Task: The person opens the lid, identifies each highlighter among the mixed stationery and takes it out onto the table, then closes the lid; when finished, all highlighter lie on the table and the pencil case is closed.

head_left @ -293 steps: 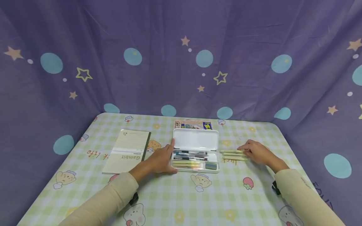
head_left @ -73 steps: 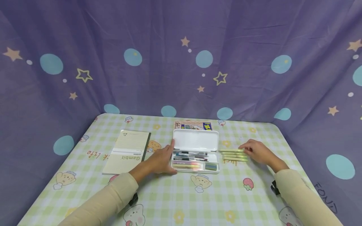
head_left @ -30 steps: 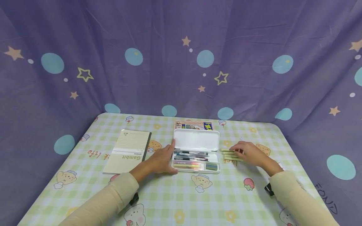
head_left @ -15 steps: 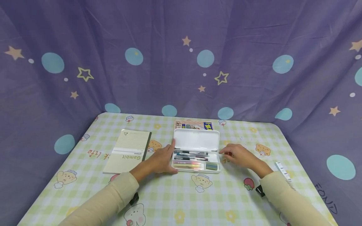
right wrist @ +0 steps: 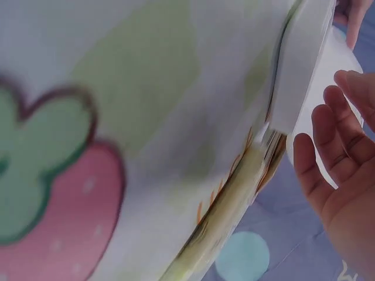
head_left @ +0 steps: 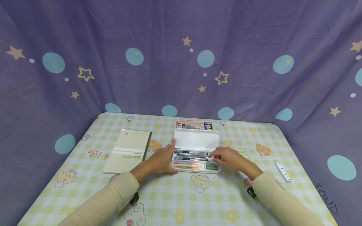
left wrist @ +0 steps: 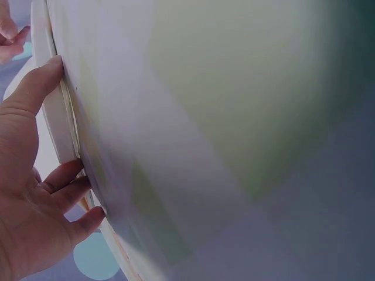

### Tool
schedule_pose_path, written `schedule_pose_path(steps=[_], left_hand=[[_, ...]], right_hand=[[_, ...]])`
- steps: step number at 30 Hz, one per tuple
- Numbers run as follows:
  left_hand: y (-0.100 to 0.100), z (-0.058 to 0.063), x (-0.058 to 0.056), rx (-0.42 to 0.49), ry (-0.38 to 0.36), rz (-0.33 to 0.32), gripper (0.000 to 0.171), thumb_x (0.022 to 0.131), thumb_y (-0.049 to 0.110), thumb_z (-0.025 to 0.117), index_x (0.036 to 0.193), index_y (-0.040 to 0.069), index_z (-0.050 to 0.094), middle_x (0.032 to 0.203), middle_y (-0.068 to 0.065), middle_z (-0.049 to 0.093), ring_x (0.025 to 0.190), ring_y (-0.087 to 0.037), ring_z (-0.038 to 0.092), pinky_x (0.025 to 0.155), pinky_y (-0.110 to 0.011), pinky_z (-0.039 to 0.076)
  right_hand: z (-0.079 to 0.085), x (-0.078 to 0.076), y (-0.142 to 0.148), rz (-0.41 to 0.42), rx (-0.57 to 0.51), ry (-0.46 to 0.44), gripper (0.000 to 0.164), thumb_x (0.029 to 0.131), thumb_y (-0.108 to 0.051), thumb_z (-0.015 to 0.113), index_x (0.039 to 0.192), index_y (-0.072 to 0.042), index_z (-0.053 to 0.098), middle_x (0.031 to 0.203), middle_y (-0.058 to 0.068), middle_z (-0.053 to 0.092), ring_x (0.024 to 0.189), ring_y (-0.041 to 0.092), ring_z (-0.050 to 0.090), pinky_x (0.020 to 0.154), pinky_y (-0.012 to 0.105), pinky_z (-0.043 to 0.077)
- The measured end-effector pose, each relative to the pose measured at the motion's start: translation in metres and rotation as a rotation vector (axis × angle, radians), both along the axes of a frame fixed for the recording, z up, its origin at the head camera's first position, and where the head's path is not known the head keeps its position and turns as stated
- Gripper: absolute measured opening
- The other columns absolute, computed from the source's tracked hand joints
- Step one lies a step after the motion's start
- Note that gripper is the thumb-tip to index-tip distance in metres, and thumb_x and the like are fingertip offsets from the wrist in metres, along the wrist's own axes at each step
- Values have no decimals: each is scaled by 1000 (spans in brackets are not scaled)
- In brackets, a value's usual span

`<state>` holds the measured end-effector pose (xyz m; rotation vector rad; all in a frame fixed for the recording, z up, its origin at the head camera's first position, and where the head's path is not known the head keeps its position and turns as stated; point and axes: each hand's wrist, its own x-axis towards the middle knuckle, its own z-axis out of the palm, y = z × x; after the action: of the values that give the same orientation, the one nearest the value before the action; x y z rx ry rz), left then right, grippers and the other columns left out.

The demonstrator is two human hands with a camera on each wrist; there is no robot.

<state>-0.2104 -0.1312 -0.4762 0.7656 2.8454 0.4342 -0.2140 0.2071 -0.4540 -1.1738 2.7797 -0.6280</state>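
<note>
A white pencil case (head_left: 195,171) lies with its lid up in the middle of the table, in the head view. Several clear-barrelled pens (head_left: 190,153) fill its back part, slim pastel pens (head_left: 186,164) the front, beside a blue-green block (head_left: 212,166). My left hand (head_left: 162,159) rests against the case's left side, thumb at the front corner, fingers spread. Over the case's right end is my right hand (head_left: 230,158), loosely bent, and the right wrist view shows nothing in those fingers. Several light-green pens (head_left: 241,153) lie right of the case, partly hidden behind that hand.
Left of the case lies a cream notebook (head_left: 127,152) marked Gambit. A printed booklet (head_left: 193,125) shows behind the lid. A white strip with dark marks (head_left: 283,172) sits near the right edge of the checked tablecloth (head_left: 158,201). A purple curtain (head_left: 158,91) hangs behind.
My right hand has moved left, from the light-green pens to over the case's right end. The white strip has come out from behind my right arm. My left hand has stayed in place.
</note>
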Motion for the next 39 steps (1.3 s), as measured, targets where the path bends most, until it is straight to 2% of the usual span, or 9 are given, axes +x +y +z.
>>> schedule_pose_path(steps=[5,9,16,22,31,39], left_hand=[[0,1,0,4,-8,4,142,68,60,87,163,1,-1,147,-21,51,121,-37,61,108,-48,47],[0,2,0,11,-11,6,142,68,59,88,163,1,0,147,-22,51,121,-38,61,109,-49,47],[0,2,1,18,-8,5,142,68,59,88,163,1,0,147,-22,51,122,-38,61,109,-49,46],[0,1,0,27,-2,-4,142,68,58,89,163,-1,1,145,-23,53,119,-38,62,108,-49,48],[0,1,-1,33,13,-15,142,68,56,89,162,-3,2,143,-23,54,116,-38,63,106,-49,49],[1,2,0,28,9,-12,142,68,57,89,162,-3,1,142,-23,54,116,-37,63,105,-49,49]], right_hand=[[-2,0,-12,51,1,19,22,96,-10,67,115,-14,77,99,-2,74,86,8,64,82,32,55],[-3,-1,-21,64,15,2,22,97,-12,68,116,-16,77,100,-5,73,83,2,61,79,27,53],[-5,1,-36,115,29,1,20,97,-12,67,114,-16,77,96,-4,72,79,1,59,75,24,53],[-6,3,-43,118,74,4,20,97,-13,67,114,-17,77,92,-7,68,70,-2,49,69,19,47],[-5,6,-46,153,89,57,19,96,-12,68,111,-16,79,94,-4,69,75,3,55,71,22,50],[-5,7,-49,150,94,56,18,97,-14,68,110,-16,80,89,-6,66,71,-1,48,68,19,47]])
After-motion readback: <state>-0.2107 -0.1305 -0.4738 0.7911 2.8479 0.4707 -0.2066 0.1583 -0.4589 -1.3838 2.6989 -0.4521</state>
